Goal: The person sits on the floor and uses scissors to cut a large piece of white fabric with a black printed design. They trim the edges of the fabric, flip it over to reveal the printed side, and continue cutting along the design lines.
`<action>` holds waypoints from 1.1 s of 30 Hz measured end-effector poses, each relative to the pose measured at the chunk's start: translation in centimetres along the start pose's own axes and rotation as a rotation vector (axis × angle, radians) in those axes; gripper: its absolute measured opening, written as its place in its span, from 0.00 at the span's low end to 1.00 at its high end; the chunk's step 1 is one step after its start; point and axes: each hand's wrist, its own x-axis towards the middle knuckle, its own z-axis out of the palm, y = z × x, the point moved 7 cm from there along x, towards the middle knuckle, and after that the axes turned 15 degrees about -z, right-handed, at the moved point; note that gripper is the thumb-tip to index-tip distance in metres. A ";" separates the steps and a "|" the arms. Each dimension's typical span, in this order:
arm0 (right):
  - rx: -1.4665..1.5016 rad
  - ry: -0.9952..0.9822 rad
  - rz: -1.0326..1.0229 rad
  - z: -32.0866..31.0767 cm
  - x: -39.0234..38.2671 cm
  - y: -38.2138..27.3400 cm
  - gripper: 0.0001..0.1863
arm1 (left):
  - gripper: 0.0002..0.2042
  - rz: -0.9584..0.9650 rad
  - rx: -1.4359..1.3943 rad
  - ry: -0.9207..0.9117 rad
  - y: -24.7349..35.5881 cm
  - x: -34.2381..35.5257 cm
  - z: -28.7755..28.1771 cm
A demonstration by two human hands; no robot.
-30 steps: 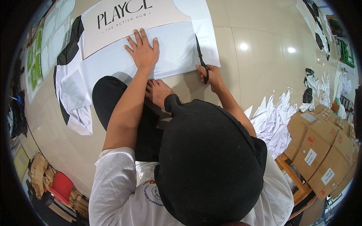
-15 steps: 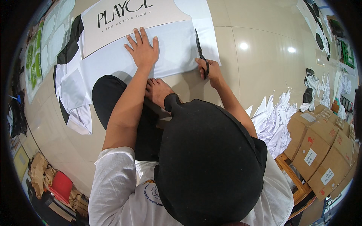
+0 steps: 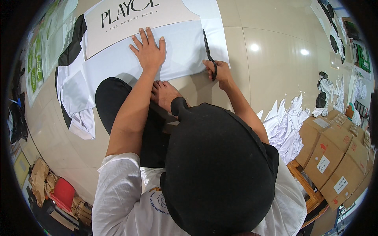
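My left hand (image 3: 147,53) lies flat with spread fingers on white fabric (image 3: 181,49), its fingertips on the lower edge of a pale printed pattern piece (image 3: 122,29). My right hand (image 3: 220,72) grips black scissors (image 3: 210,55), whose blades point away from me over the fabric along the right end of the pattern piece. My bare foot (image 3: 165,94) is just below the fabric edge. At the left lie folded white pieces (image 3: 76,98) with black fabric (image 3: 73,43).
The tiled floor (image 3: 267,59) carries a pile of white scraps (image 3: 281,126) at right, cardboard boxes (image 3: 321,151) at lower right, clear-and-green sheets (image 3: 41,55) at upper left, more fabric pieces (image 3: 327,19) at upper right, and a red object (image 3: 63,190) at lower left.
My right hand and the scissors have moved slightly forward, away from me, along the fabric. My left hand has shifted very slightly the same way.
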 end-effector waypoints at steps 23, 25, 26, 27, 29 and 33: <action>0.041 -0.026 -0.037 0.6 1.8 -0.9 0.22 | 0.41 0.009 0.014 0.029 -0.2 0.1 0.2; 0.066 -0.014 -0.037 0.8 2.0 -1.5 0.22 | 0.41 0.006 0.018 0.023 -0.3 0.1 0.1; 0.077 -0.005 -0.038 0.7 2.2 -1.7 0.22 | 0.41 0.006 0.016 0.018 -0.2 0.1 0.1; 0.079 0.000 -0.042 0.7 2.5 -1.7 0.22 | 0.41 0.006 0.013 0.016 -0.1 0.1 0.2; 0.083 0.006 -0.049 0.7 3.0 -1.8 0.22 | 0.41 0.004 0.010 0.011 0.0 0.0 0.2; 0.074 -0.010 -0.063 0.8 3.6 -2.0 0.22 | 0.41 0.003 0.013 0.018 -0.1 0.0 0.1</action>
